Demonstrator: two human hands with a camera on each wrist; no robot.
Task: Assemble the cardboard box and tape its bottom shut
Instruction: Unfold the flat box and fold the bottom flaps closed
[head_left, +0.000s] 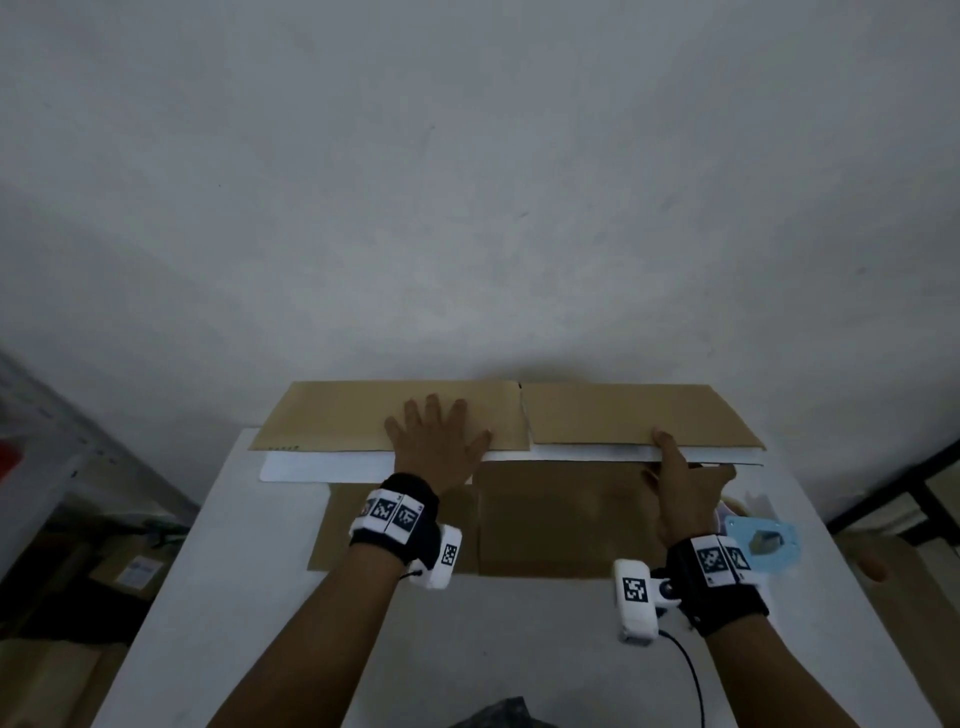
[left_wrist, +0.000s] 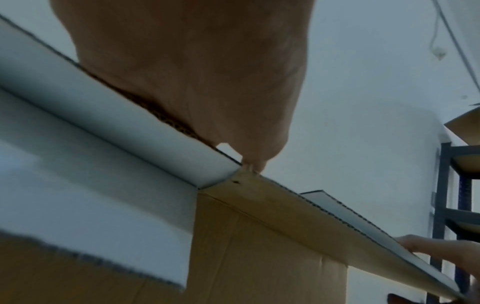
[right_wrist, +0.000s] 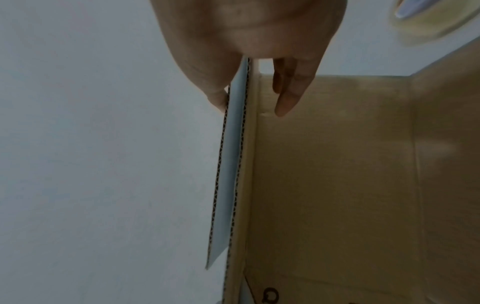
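The cardboard box (head_left: 561, 514), brown inside and white outside, lies on the white table (head_left: 249, 597). Its two far flaps are side by side against the wall. My left hand (head_left: 436, 441) presses flat, fingers spread, on the left flap (head_left: 332, 415). The left wrist view shows that palm (left_wrist: 194, 72) on the flap's white edge (left_wrist: 103, 115). My right hand (head_left: 680, 483) pinches the near edge of the right flap (head_left: 613, 415), thumb on top. In the right wrist view the flap's edge (right_wrist: 231, 164) sits between thumb and fingers of the right hand (right_wrist: 246, 41), beside the box's brown inside (right_wrist: 337, 174).
A light blue tape dispenser (head_left: 761, 543) lies on the table just right of my right hand, and its tape roll (right_wrist: 436, 22) shows in the right wrist view. A grey wall stands right behind the box. Shelving (head_left: 41, 441) is at the left, a dark rack (left_wrist: 446, 185) at the right.
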